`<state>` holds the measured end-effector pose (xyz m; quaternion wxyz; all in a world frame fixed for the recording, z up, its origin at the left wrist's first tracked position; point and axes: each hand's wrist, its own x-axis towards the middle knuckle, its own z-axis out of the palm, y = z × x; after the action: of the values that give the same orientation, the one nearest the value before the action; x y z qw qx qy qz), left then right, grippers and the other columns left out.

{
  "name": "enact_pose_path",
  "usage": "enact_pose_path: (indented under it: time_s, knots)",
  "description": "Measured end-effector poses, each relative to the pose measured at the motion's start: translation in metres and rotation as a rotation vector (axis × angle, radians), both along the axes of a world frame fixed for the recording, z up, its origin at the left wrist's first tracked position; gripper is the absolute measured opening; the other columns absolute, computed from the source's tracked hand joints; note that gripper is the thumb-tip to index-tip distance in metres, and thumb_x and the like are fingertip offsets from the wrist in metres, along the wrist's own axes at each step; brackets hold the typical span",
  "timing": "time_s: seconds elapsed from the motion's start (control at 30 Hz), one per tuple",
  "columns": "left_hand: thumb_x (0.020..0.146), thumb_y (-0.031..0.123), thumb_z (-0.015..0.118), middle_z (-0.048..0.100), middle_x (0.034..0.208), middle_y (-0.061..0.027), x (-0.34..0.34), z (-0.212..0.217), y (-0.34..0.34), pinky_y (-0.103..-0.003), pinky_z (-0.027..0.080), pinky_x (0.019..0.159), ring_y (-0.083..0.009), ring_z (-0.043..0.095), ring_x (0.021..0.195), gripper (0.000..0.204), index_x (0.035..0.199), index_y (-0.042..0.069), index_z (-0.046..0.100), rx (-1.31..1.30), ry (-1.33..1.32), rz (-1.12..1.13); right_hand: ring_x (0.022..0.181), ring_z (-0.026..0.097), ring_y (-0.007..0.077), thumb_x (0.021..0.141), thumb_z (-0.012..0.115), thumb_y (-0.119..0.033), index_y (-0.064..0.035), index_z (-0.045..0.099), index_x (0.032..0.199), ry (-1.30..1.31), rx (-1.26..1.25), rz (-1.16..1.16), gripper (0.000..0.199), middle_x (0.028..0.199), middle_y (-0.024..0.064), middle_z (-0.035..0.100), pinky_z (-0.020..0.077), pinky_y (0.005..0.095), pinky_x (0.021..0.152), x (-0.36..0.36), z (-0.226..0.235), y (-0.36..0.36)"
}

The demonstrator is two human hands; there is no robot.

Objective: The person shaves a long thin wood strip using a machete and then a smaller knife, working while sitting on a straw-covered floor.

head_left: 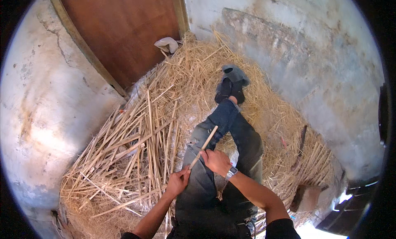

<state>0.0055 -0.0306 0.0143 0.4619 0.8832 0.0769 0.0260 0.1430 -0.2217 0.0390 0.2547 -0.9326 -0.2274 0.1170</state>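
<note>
A short pale strip of split wood or bamboo [210,138] slants over my outstretched legs in dark jeans [243,148]. Its lower end is pinched in the fingers of my left hand [177,182]. Farther up, my right hand [217,161] is closed on the same strip, thumb along it; a watch [232,172] circles that wrist. Whether the right hand also holds a small tool underneath cannot be seen. Beside my left leg lies a loose heap of similar long strips [136,150], crossing one another.
Thin shavings [194,59] cover much of the floor. My dark shoes [230,90] lie beyond, beside a grey object [235,73]. A brown door [123,29] and pale walls [297,53] enclose the corner. At right are a dark curved piece [302,142] and a brown block [306,197].
</note>
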Motion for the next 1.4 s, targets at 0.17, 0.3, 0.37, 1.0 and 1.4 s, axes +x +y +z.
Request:
enact_pose_path:
  time_s: [0.17,0.3,0.37,1.0,1.4]
  knots:
    - [0.097,0.023,0.063,0.066,0.084,-0.0280,0.002,0.000,-0.001,-0.039,0.053,0.062,-0.0373,0.070,0.070,0.032,0.125,0.008,0.068,0.065,-0.023,-0.023,0.065,0.066,0.0443,0.103,0.042,-0.047,-0.0037,0.069,0.083,-0.110,-0.023,0.009,0.055,0.068,0.0230,0.067,0.0546,0.0542,0.062,0.003,-0.006,-0.003]
    - [0.098,0.019,0.061,0.068,0.108,-0.0266,-0.001,0.028,-0.003,-0.039,0.056,0.084,-0.0362,0.070,0.099,0.033,0.126,0.002,0.066,0.108,0.194,-0.055,0.059,0.066,0.0412,0.101,0.044,-0.051,-0.0058,0.069,0.080,-0.231,-0.035,-0.014,0.055,0.064,0.0205,0.066,0.0533,0.0527,0.054,0.009,-0.019,-0.004]
    - [0.098,0.019,0.061,0.069,0.106,-0.0260,-0.006,0.027,-0.001,-0.040,0.057,0.081,-0.0364,0.071,0.096,0.033,0.127,0.004,0.065,0.118,0.193,-0.057,0.054,0.065,0.0395,0.100,0.046,-0.053,-0.0070,0.069,0.079,-0.283,-0.031,-0.027,0.055,0.060,0.0187,0.064,0.0519,0.0518,0.050,0.011,-0.016,-0.002]
    - [0.092,0.012,0.066,0.064,0.071,-0.0224,-0.037,0.086,-0.004,-0.042,0.052,0.059,-0.0363,0.064,0.060,0.035,0.127,0.006,0.066,0.210,-0.033,-0.062,0.043,0.061,0.0292,0.098,0.055,-0.046,-0.0105,0.064,0.079,-0.665,-0.029,0.076,0.041,0.050,0.0096,0.058,0.0495,0.0441,0.041,0.067,0.035,-0.046]
    - [0.091,0.011,0.067,0.062,0.068,-0.0198,-0.052,0.102,-0.023,-0.037,0.050,0.054,-0.0292,0.062,0.053,0.036,0.127,0.004,0.066,0.168,-0.149,-0.095,0.060,0.064,0.0404,0.104,0.039,-0.049,-0.0020,0.067,0.083,-0.596,0.102,-0.790,0.059,0.064,0.0216,0.064,0.0491,0.0504,0.055,0.184,0.055,-0.156]
